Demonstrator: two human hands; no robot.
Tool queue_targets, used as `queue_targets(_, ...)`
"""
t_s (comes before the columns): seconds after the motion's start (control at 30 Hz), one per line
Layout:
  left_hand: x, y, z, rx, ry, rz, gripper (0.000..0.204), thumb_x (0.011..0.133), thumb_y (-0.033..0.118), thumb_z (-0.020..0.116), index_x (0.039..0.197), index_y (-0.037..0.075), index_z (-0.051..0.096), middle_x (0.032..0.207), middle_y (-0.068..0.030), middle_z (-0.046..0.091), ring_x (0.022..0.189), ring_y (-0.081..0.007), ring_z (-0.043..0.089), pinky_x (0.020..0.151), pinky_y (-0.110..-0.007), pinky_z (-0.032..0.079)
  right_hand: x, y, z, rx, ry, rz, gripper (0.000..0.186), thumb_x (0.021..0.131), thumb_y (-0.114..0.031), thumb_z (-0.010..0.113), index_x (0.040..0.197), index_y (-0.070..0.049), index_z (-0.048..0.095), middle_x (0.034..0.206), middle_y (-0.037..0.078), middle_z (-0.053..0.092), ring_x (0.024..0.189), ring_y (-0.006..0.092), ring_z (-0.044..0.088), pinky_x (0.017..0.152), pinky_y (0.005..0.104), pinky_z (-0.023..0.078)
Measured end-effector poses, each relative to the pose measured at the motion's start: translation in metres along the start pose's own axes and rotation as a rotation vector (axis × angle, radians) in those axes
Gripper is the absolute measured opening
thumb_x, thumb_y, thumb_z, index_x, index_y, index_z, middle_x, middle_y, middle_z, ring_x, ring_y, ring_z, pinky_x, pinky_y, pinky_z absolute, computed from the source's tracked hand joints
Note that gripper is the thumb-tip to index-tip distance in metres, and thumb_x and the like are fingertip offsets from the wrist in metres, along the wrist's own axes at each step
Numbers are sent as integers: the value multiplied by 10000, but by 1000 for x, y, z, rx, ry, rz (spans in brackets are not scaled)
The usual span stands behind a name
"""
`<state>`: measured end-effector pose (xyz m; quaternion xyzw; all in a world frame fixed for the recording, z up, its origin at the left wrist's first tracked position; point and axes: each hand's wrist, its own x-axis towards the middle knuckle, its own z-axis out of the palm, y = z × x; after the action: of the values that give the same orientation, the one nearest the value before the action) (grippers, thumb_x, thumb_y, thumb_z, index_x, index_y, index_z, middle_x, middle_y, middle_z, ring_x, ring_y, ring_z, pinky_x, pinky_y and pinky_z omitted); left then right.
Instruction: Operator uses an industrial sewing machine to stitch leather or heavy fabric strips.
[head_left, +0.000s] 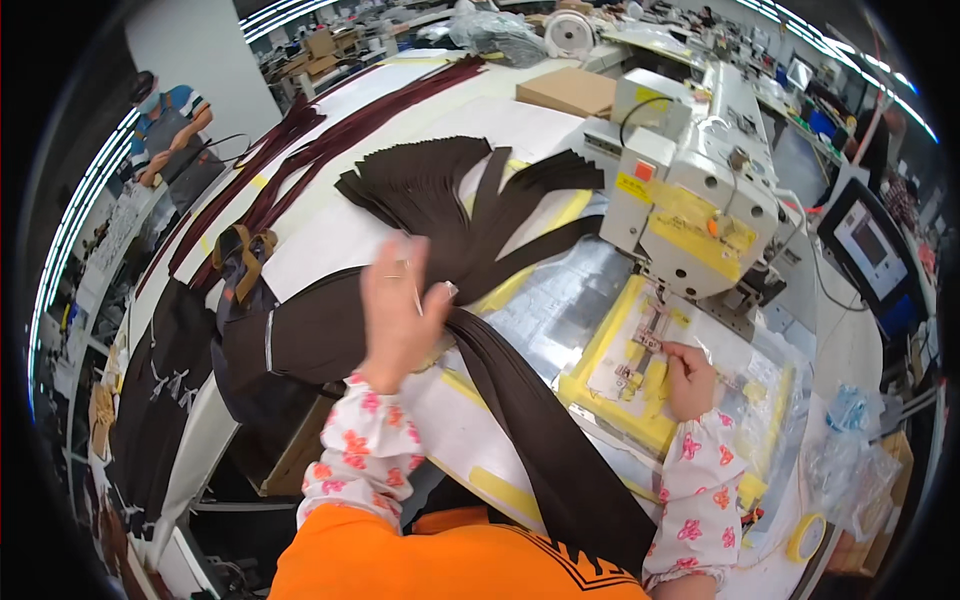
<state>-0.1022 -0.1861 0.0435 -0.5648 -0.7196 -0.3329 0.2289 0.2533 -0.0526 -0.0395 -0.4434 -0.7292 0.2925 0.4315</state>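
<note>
My left hand (396,315) is raised over a thick bundle of dark brown strips (315,330), smeared by motion. A thin, shiny line shows at its fingers; I cannot tell what it is or whether it is held. My right hand (690,382) is closed, its fingertips at a small printed piece (648,343) on the yellow-edged sewing template (603,405). What the fingertips pinch is too small to name. Just beyond them stands the white head of a sewing machine (700,200), its needle area over the template. More dark strips (550,450) run down toward my lap.
Fanned dark strips (430,185) and maroon strips (330,150) lie across the white table (330,235). Tied dark bundles (165,400) hang at its left edge. A screen (870,245), a clear plastic bag (850,470) and a yellow tape roll (806,537) are right. Another person (175,135) stands far left.
</note>
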Motion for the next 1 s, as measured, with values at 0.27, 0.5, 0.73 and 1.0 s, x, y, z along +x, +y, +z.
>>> queue_targets(0.27, -47, -130, -16, 171, -607, -334, 541, 937, 370, 375, 1395, 95, 291, 1457, -164, 228, 1357, -308, 176, 1060, -511, 109, 6, 6, 24, -100, 1, -128, 190, 756, -67, 538, 903, -74, 657, 891, 106, 642, 867, 312, 554, 789, 398, 447)
queue_targets(0.5, 37, -70, 75, -68, -363, -70, 457, 899, 305, 485, 1247, 8, 465, 1297, -220, 435, 1205, -361, 404, 1004, -401, 315, -6, -1, 13, -165, 11, -179, 198, 771, -39, 512, 913, -61, 648, 904, 96, 635, 917, 290, 545, 814, 368, 451)
queue_targets(0.73, 30, -72, 69, -172, -309, -21, 365, 858, 194, 550, 1165, -2, 527, 1246, -197, 482, 1162, -343, 445, 984, -393, 346, -9, -10, 10, -84, -36, 0, 192, 800, -57, 509, 928, -47, 651, 876, 127, 622, 922, 278, 545, 794, 350, 455)
queue_targets(1.0, 27, -77, 72, -220, -300, -10, 347, 854, 166, 559, 1155, -4, 534, 1246, -187, 484, 1159, -335, 453, 982, -382, 349, -9, -10, 9, -58, -42, -14, 196, 798, -61, 511, 938, -52, 649, 872, 120, 615, 932, 276, 533, 802, 348, 447)
